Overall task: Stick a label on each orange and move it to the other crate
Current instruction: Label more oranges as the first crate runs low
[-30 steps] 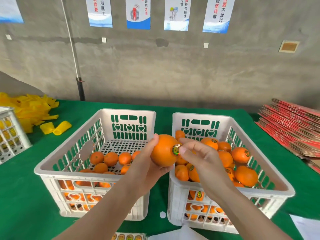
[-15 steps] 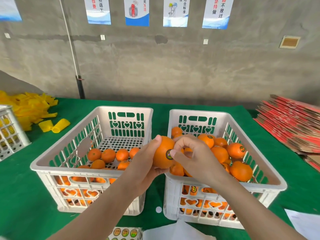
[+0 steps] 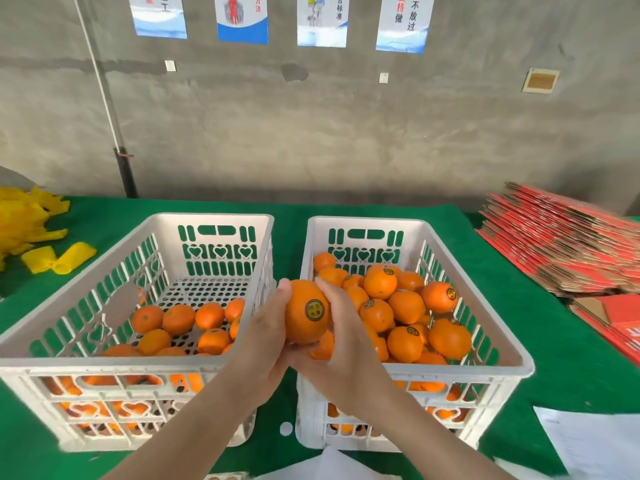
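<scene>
Both hands have the orange (image 3: 300, 327), label (image 3: 314, 309) on and facing up: left hand (image 3: 263, 344) curled round its near side, right hand (image 3: 349, 351) wrapped behind. Only the drop remains. Right of the fingers, the right crate (image 3: 450, 369) is piled with stickered fruit. Left of them, the left crate (image 3: 104, 362) holds bare ones waiting.

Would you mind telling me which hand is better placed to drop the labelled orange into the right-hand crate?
Right, I'd judge. The right hand cups the labelled orange on the side nearest the right crate, which holds the other labelled fruit; the left hand would have to cross over.
</scene>
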{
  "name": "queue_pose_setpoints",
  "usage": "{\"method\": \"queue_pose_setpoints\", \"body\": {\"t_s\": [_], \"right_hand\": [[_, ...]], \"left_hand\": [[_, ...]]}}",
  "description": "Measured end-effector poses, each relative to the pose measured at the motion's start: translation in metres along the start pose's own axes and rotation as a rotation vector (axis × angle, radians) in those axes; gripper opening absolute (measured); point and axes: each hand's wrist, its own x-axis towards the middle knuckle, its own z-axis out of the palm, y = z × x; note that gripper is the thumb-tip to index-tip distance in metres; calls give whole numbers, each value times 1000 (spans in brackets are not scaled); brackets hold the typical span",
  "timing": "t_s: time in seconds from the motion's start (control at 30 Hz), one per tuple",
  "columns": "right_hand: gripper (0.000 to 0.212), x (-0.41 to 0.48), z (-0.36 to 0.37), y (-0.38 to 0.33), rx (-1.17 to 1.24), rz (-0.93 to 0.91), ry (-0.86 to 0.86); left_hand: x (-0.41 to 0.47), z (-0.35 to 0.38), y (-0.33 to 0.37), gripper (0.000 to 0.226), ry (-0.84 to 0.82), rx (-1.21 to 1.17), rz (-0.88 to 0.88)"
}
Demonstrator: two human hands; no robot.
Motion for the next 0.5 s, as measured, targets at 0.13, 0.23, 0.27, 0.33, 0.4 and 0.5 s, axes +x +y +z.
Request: {"method": "queue_pose_setpoints", "body": {"t_s": [0.13, 0.23, 0.27, 0.33, 0.4, 0.5], "right_hand": [[82, 31, -25, 30, -46, 55, 122], [80, 89, -51, 66, -134, 115, 199], [79, 112, -60, 81, -176, 171, 201], [79, 157, -74, 114, -334, 318, 162], [81, 193, -81, 147, -545, 457, 86], [93, 221, -77, 191, -828, 592, -87]], "left_hand": [[32, 11, -11, 52, 12, 355, 151], [73, 13, -20, 27, 111, 854, 336], [84, 14, -23, 30, 74, 1109, 356], [101, 10, -35, 35, -55, 1564, 336], [107, 8, -43, 28, -156, 1853, 291], [110, 7, -44, 15, -199, 1905, 281]]}}
